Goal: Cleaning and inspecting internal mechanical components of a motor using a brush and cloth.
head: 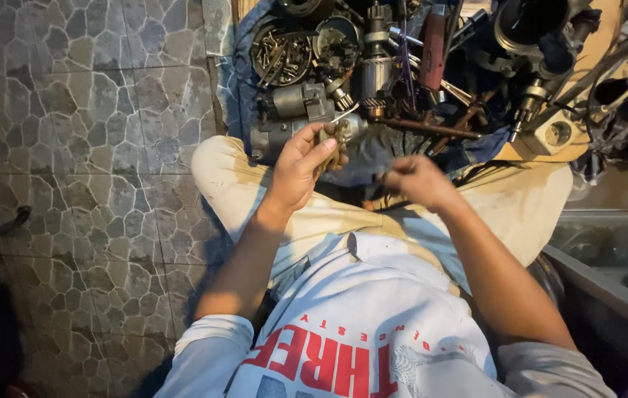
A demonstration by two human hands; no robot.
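Floor: grey stone-pattern tiles, filling the left half of the view.
Parts pile: a dark heap of metal motor pieces, shafts, rods and wires, lying just ahead of the person's knees.
Trousers: beige, on crossed legs, with both hands above the lap.
Round tin: an open, shallow container at the near-left of the pile, filled with loose screws, bolts and small rusty bits.
Second tin: just right of the first, dark inside; its contents are too dim to tell.
Grey motor housing: lies on its side below the tins, near the left hand.
Left hand: raised over the left knee, fingers and thumb closed around a small brownish metal part.
Brownish metal part: sticks up out of the left hand's grip, in front of the pile.
Right hand: curled into a loose fist beside the left, blurred; whether it grips anything I cannot tell.
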